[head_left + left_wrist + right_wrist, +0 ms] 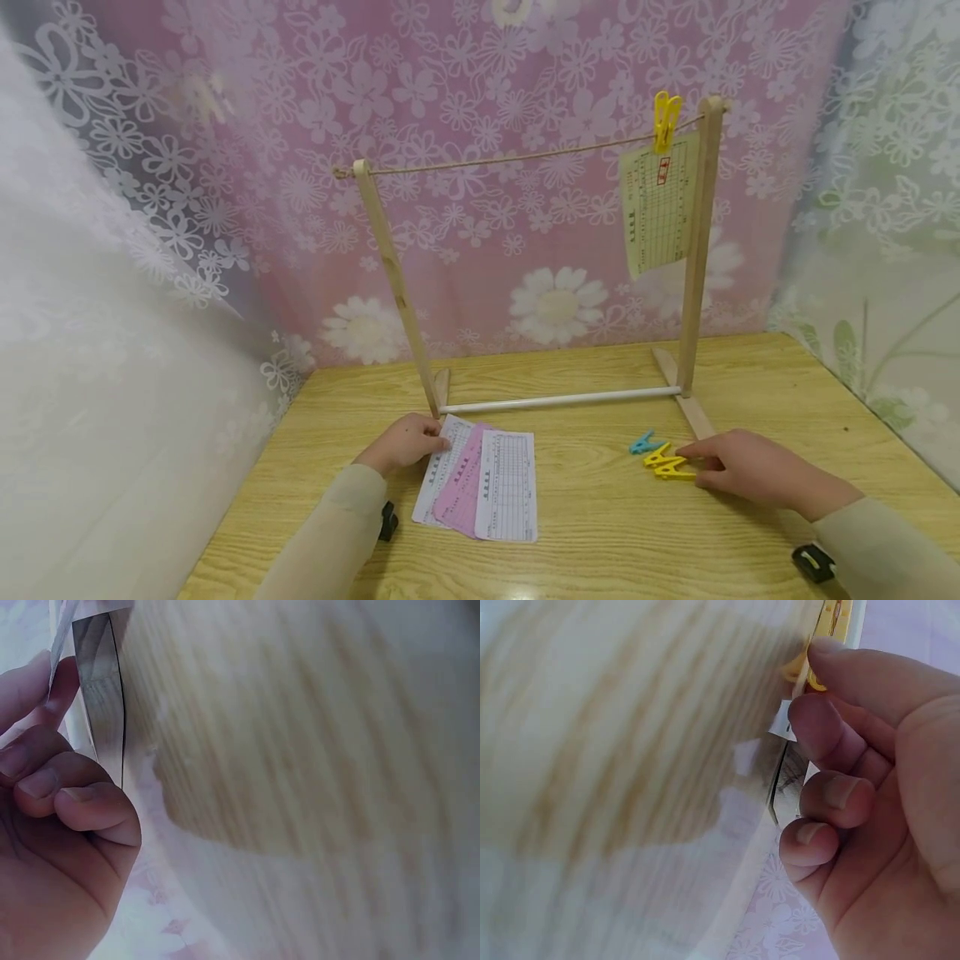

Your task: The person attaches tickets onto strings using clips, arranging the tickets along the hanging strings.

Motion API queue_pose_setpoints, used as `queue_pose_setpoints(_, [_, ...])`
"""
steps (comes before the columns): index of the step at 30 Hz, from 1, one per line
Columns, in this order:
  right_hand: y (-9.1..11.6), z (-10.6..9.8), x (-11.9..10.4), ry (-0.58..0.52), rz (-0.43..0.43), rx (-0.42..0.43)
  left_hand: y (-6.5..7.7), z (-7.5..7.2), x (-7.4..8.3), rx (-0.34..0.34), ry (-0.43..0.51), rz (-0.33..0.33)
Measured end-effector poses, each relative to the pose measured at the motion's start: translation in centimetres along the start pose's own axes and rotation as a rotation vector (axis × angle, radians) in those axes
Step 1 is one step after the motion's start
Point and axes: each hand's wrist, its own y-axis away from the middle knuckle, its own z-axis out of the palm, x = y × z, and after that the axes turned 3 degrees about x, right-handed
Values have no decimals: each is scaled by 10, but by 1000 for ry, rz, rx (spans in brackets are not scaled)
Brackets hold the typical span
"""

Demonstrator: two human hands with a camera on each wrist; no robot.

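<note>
In the head view, three printed paper slips lie fanned on the table: a white slip [437, 492], a pink slip [462, 497] and another white slip [510, 487]. My left hand [405, 442] pinches the top left edge of the leftmost white slip; the left wrist view shows that paper edge [58, 645] between thumb and forefinger. On the right, two yellow clothespins [672, 472] and a blue clothespin [643, 443] lie together. Right at the yellow handles is my right hand [757, 468], thumb and forefinger apart, other fingers loosely curled.
A wooden stand [702, 250] has a rope [517, 157] strung between its posts and a white bar [562, 400] low down. At the rope's right end, a yellow clothespin [664, 125] holds a yellowish slip [660, 208]. Behind hangs a flowered curtain [480, 275].
</note>
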Motion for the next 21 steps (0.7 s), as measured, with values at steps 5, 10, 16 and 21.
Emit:
queue_pose_setpoints(5, [0, -2, -3, -15, 11, 12, 4, -2, -1, 24, 9, 2])
queue_pose_setpoints(10, [1, -3, -5, -3, 0, 37, 9, -3, -2, 49, -7, 4])
queue_pose_setpoints(16, [1, -4, -2, -36, -11, 52, 14, -5, 1, 75, -40, -7])
queue_pose_setpoints(21, [1, -5, -1, -97, -26, 87, 17, -7, 3, 103, -74, -14])
